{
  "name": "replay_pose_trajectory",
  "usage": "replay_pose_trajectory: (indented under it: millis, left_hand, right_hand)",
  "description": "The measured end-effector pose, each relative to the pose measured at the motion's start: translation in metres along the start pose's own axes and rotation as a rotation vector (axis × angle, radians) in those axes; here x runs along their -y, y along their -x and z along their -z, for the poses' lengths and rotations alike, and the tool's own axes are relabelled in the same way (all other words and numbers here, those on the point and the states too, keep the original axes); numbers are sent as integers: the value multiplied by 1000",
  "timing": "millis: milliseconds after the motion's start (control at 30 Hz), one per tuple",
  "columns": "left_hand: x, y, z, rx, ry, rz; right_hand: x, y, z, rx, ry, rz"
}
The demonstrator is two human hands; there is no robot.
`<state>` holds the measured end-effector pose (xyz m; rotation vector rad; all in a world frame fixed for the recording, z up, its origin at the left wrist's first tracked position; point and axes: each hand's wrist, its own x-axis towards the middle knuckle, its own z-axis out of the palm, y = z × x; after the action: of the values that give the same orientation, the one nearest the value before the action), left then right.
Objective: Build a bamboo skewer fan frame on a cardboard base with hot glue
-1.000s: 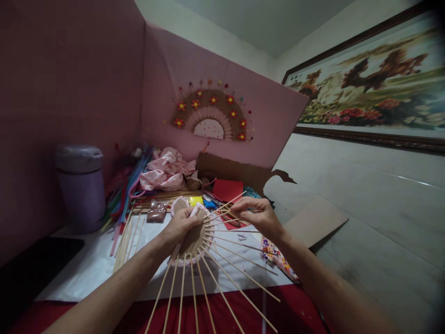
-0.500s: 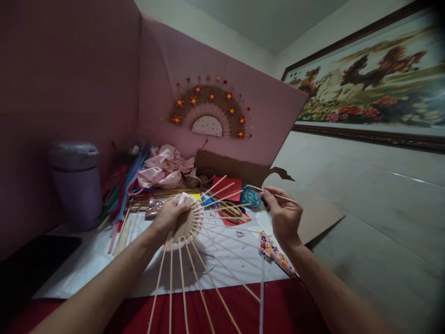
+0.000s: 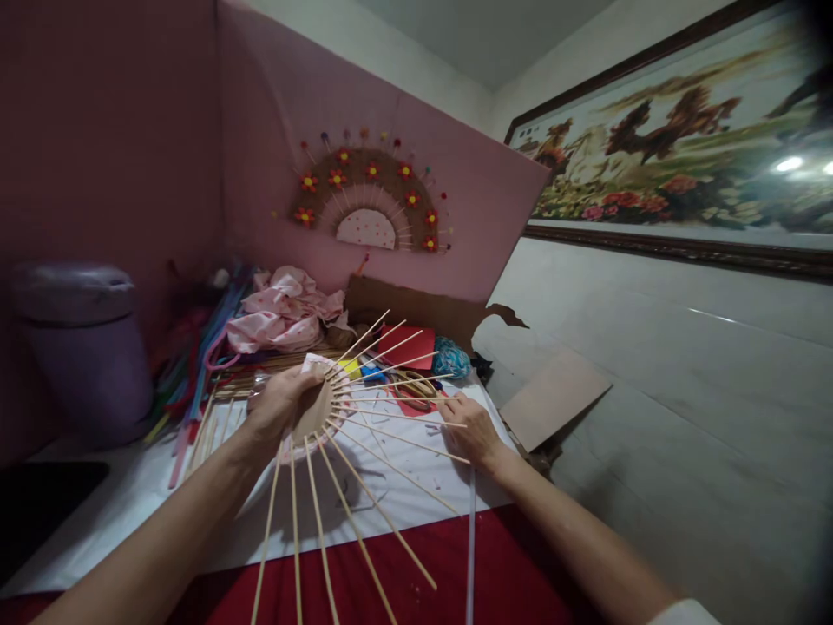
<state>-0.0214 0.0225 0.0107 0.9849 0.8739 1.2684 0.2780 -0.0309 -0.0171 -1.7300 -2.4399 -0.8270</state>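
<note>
My left hand [image 3: 285, 401] grips a half-round cardboard piece [image 3: 313, 415] with a pink cloth edge, thumb on its face. Several thin wooden sticks [image 3: 364, 486] spread out from its curved edge like a fan. My right hand [image 3: 472, 427] is curled behind the tips of the right-hand sticks, over the white sheet. What its fingers hold, if anything, is hidden. A clear rod [image 3: 471, 547] runs down from just below that hand. The flowered object seen earlier beside the rod is out of sight, perhaps behind my forearm.
A white sheet [image 3: 416, 512] covers a red cloth [image 3: 495, 555]. Behind lie crumpled pink fabric [image 3: 286, 308], blue yarn [image 3: 451, 358], scissors [image 3: 416, 392] and a red card [image 3: 407, 347]. A purple bin [image 3: 84, 356] stands left. A decorated fan [image 3: 370, 195] is pinned to the pink board.
My right hand has come down and left from the held-up stick, which I cannot make out in it now. The view has turned slightly right. My left hand keeps its grip.
</note>
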Motion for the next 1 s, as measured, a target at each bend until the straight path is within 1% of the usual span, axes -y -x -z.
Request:
replay_pose_trajectory:
  millis: [100, 200, 333, 467, 533, 633, 733, 833, 933, 1000]
  left_hand:
    - [2, 0, -2, 50, 2, 10]
    - [-1, 3, -6, 59, -9, 16]
    - [-2, 8, -9, 63, -56, 13]
    - [1, 8, -9, 78, -61, 1]
    - [3, 8, -8, 84, -57, -2]
    - [4, 8, -9, 97, -55, -4]
    - [5, 8, -9, 96, -91, 3]
    - [6, 8, -9, 101, -128, 8]
    - [7, 7, -8, 103, -124, 22]
    - [7, 7, -9, 103, -117, 40]
  right_hand:
    - [3, -5, -2, 51, 26, 3]
    - [7, -6, -1, 92, 42, -10]
    - [11, -3, -3, 143, 54, -68]
    - [15, 0, -5, 192, 19, -58]
    - [15, 2, -2, 202, -5, -64]
    - [9, 8, 9, 214, -52, -97]
    - [-6, 20, 23, 202, -90, -221]
    - [-25, 35, 32, 175, -130, -441]
    - [-47, 50, 33, 209, -208, -631]
    - [-58, 59, 29, 262, -299, -683]
